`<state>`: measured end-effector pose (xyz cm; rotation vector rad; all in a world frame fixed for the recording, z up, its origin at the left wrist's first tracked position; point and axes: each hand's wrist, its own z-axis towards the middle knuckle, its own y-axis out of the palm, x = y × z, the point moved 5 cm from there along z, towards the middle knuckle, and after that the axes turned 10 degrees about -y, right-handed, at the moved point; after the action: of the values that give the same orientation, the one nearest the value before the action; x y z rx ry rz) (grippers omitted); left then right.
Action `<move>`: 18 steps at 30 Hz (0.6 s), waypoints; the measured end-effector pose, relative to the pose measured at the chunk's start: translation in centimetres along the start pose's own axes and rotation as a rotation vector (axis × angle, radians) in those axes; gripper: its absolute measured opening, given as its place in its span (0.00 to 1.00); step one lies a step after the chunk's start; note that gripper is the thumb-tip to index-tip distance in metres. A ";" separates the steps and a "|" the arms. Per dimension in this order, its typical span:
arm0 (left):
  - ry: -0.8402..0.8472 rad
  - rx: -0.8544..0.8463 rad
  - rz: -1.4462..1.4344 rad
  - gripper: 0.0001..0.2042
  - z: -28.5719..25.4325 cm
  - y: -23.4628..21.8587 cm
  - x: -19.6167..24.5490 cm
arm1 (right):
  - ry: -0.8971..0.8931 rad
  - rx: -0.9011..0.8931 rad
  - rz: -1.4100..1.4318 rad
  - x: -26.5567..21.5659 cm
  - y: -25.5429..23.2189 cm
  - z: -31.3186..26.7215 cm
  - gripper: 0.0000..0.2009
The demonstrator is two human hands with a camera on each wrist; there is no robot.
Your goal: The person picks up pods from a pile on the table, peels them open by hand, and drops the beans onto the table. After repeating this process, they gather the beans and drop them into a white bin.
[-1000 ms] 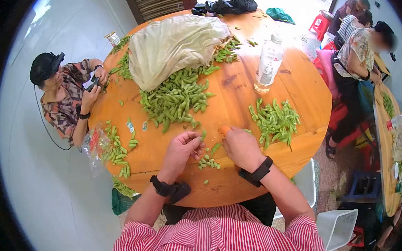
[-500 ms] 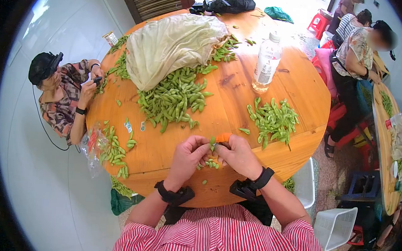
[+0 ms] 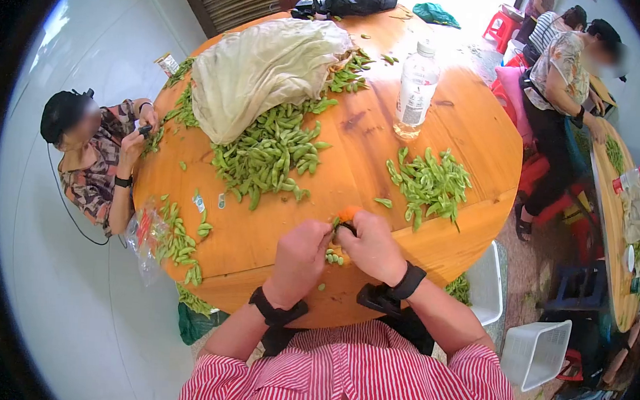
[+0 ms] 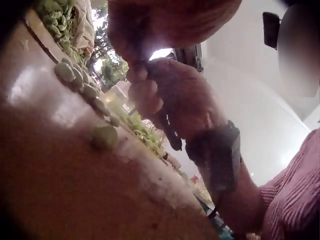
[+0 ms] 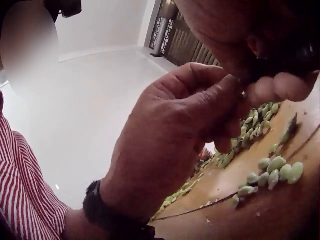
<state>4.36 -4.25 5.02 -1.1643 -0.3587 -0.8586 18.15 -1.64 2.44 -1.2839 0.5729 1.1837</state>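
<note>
Both hands meet over the near part of the round table. My left hand pinches a green soybean pod between thumb and curled fingers. Against the same pod press the thumb and fingers of my right hand, which has an orange cover on one finger and a dark piece at the thumb. In the wrist views the fingers hide most of the pod. Just below the hands lies a small group of shelled beans. To the right is a heap of pale green pods, with a single pod beside it.
A large pile of full pods spills from under a cream cloth. A clear bottle stands at the right rear. More pods and a plastic bag lie on the left, near a seated person.
The hands were apart, the left holding a pod and the right nearer the pale heap. They have come together, and both now work on the pod.
</note>
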 end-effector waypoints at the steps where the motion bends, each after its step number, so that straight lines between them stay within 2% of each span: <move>1: 0.038 0.017 0.034 0.05 0.0 -0.1 0.2 | 0.002 0.003 0.000 -0.1 0.0 0.1 0.08; 3: 0.078 0.034 0.069 0.04 -0.1 -0.1 0.3 | -0.021 -0.002 0.078 -0.3 0.0 0.2 0.08; 5: -0.147 -0.053 -0.178 0.02 -0.2 0.1 -1.4 | -0.075 -0.005 0.054 -0.6 -0.2 0.3 0.08; 6: -0.146 -0.056 -0.177 0.02 -0.1 0.0 -1.7 | -0.128 -0.011 0.031 -0.8 -0.3 0.3 0.08; 8: -0.643 -0.290 -0.742 0.02 -0.5 1.2 -4.1 | -0.159 -0.024 0.019 -0.2 -0.2 0.2 0.08; 9: -0.647 -0.294 -0.740 0.02 -0.4 1.1 -4.4 | -0.192 -0.040 0.007 -0.2 0.0 0.2 0.08; 11: -0.865 -0.410 -1.019 0.02 -0.6 1.7 -5.1 | -0.169 -0.074 -0.015 -0.1 0.0 0.3 0.07; 13: -0.898 -0.450 -1.091 0.03 -0.6 1.7 -5.2 | -0.154 -0.104 -0.043 0.0 0.0 0.5 0.07; 15: -0.928 -0.490 -1.166 0.03 -0.7 2.0 -4.6 | 0.088 -0.157 0.242 1.2 0.5 0.3 0.06; 17: -0.695 -0.378 -0.623 0.03 -0.3 1.4 -3.7 | 0.155 -0.172 0.319 1.5 0.6 0.2 0.07; 18: -0.698 -0.373 -0.624 0.03 -0.3 1.4 -3.7 | 0.222 -0.190 0.397 1.7 0.9 0.0 0.07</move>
<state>2.97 -2.86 1.60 -1.7308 -1.2200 -1.0575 17.92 -1.16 0.54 -1.5197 0.9280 1.4566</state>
